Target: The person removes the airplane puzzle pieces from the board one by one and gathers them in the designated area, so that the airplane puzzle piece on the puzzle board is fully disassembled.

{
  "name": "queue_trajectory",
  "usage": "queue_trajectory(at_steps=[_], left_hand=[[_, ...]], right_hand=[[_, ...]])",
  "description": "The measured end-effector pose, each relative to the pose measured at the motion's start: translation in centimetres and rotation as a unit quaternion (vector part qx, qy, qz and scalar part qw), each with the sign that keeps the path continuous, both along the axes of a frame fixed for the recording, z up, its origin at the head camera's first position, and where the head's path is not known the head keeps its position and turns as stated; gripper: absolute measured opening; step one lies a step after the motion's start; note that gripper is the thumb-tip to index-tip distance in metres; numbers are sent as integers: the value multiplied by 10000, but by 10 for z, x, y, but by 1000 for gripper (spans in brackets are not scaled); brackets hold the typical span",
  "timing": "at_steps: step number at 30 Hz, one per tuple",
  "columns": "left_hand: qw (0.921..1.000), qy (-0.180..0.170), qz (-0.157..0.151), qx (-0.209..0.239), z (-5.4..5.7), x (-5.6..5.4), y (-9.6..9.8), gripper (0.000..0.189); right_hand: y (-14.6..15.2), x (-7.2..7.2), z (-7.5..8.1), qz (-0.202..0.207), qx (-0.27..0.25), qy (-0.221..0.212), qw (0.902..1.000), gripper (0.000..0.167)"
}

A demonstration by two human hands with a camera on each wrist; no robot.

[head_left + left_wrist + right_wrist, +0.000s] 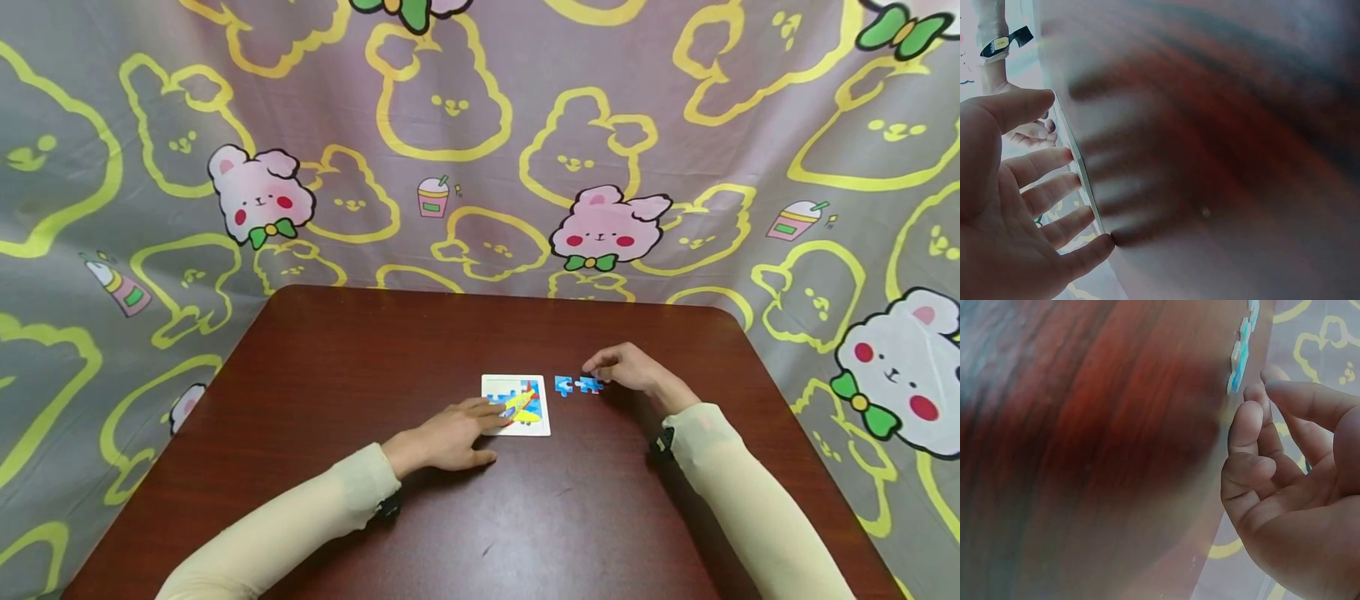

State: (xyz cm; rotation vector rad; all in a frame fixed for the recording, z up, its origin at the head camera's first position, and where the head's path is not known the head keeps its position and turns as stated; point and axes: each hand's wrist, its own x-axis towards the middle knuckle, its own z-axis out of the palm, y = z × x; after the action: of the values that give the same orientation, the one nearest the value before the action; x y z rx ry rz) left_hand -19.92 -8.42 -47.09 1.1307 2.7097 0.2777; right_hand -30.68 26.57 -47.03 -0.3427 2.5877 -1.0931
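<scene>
A small white-bordered jigsaw board (536, 431) with a yellow airplane on blue lies near the middle of the table. My left hand (450, 435) rests over its left side with fingers spread and fairly straight, covering part of the picture. To the right of the board lie two blue jigsaw pieces, one nearer the board (563, 385) and one farther right (588, 384). My right hand (628, 367) is just beside the farther piece, its fingers loosely bent. In the right wrist view, the fingertips of that hand (1285, 487) are close to the edge-on pieces (1239, 362), with nothing visible between them.
Everything lies on a dark reddish-brown wooden table (375, 342) with rounded far corners. A grey curtain (465, 175) with cartoon rabbits and yellow outlines hangs behind it and along both sides. Each wrist wears a black band.
</scene>
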Motion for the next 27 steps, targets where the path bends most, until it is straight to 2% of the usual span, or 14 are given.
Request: queue_trajectory(at_steps=[6,13,18,27], left_hand=[[10000,21,-2,-6,1,-1,0,60],[10000,22,-11,-11,0,1,0,60],[10000,31,-25,20,1,1,-1,60],[9999,6,-54,94,0,0,-1,59]], right_hand=[[-13,1,3,155,-125,99,9998,18],[-36,5,8,371,-186,10,9991,17],[-54,8,7,596,-209,154,9979,18],[-83,9,4,837,-349,-17,9959,16]])
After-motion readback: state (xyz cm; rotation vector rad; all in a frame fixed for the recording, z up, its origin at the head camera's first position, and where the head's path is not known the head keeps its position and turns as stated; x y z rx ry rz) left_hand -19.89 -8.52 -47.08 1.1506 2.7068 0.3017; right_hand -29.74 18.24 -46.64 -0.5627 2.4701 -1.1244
